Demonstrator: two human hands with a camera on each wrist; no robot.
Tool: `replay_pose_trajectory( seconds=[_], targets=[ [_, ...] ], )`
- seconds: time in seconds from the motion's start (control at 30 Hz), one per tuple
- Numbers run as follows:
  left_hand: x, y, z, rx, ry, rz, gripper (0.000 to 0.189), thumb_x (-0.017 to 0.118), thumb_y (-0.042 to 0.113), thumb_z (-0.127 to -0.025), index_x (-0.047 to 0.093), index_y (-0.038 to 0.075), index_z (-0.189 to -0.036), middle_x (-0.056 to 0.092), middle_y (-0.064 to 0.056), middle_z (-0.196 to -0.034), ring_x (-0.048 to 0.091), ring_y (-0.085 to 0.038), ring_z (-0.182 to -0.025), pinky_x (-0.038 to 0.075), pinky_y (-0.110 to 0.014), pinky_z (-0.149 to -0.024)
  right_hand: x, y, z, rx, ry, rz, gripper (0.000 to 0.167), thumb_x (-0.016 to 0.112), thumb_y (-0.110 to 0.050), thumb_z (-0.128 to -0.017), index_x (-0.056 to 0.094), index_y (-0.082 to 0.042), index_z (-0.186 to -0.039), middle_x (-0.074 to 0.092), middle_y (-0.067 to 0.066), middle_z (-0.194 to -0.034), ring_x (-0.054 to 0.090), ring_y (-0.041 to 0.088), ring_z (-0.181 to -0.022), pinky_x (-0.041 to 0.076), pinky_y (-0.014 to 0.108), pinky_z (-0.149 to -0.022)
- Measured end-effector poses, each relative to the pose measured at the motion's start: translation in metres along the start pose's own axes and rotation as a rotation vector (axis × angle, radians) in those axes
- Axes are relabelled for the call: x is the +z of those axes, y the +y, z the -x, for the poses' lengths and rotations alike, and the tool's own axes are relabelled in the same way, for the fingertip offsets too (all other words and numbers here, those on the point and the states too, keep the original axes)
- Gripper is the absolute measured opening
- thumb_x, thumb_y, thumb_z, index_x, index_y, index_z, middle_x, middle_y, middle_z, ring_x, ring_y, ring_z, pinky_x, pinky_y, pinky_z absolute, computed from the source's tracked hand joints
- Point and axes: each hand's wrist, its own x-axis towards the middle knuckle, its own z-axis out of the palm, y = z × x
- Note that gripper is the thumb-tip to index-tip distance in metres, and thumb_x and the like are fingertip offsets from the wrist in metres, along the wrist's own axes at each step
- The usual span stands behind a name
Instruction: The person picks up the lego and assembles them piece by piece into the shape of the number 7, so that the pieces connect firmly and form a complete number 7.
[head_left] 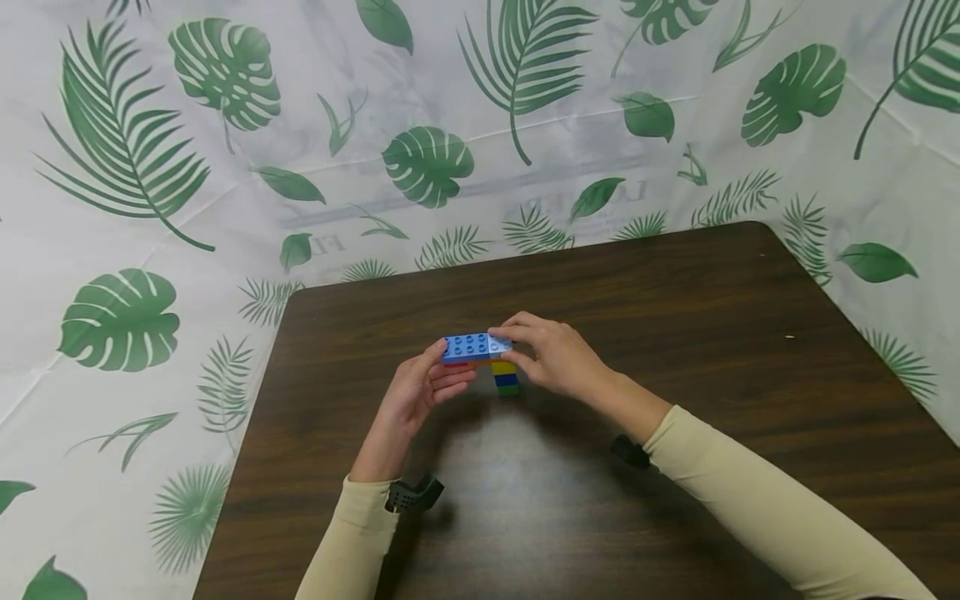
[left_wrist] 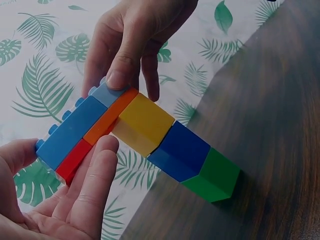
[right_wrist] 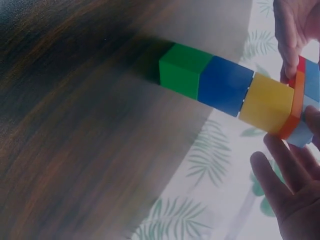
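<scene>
A tower of toy building bricks stands on the table, with a green brick (left_wrist: 212, 175) at the bottom, then a dark blue brick (left_wrist: 181, 151) and a yellow brick (left_wrist: 145, 124). Across its top runs a flat orange brick (left_wrist: 111, 117) reaching out to the left, next to a red brick (left_wrist: 74, 159). Above these lie a long blue brick (head_left: 467, 348) and a small light blue brick (head_left: 498, 346). My left hand (head_left: 420, 390) pinches the blue brick's outer end, thumb above, fingers beneath the overhang. With thumb and fingers my right hand (head_left: 558, 354) grips the light blue brick.
The dark wood-grain table (head_left: 637, 308) extends around the tower. Behind it and at both sides hangs a white sheet with green leaf prints (head_left: 427, 167). A tiny yellowish speck (head_left: 790, 337) lies on the table at the right.
</scene>
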Motion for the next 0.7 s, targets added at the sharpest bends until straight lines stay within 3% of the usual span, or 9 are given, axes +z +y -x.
replay_pose_trajectory(
  seconds=[0.3,0.57,0.7],
  targets=[
    [0.0005,-0.0009,0.0016,0.031,0.04,-0.023,0.055,0.065,0.037,-0.095,0.054,-0.004,-0.129,0.072,-0.013,-0.101,0.072,-0.025,-0.086,0.055,-0.037,-0.08,0.0023,0.0037,0.0028,0.0,0.009,-0.042,0.039,0.07,-0.02,-0.093,0.064,-0.016,-0.131,0.062,0.001,-0.118,0.064,0.019,-0.092,0.055,0.036,-0.082],
    [0.0042,-0.0017,0.0021,0.181,0.18,-0.05,0.049,0.074,0.03,-0.09,0.057,0.0,-0.125,0.062,-0.015,-0.11,0.071,-0.025,-0.086,0.057,-0.034,-0.076,0.0024,0.007,0.0052,-0.002,-0.001,-0.084,0.045,0.073,-0.017,-0.091,0.061,-0.018,-0.134,0.06,0.0,-0.118,0.064,0.023,-0.097,0.054,0.038,-0.087],
    [0.0048,-0.0036,0.0017,0.236,0.204,-0.078,0.04,0.072,0.026,-0.091,0.06,-0.001,-0.118,0.06,-0.015,-0.11,0.07,-0.024,-0.085,0.057,-0.035,-0.076,0.0023,0.0092,0.0058,-0.011,0.0,-0.114,0.045,0.071,-0.016,-0.091,0.06,-0.016,-0.135,0.058,0.001,-0.12,0.062,0.023,-0.099,0.054,0.037,-0.087]
  ],
)
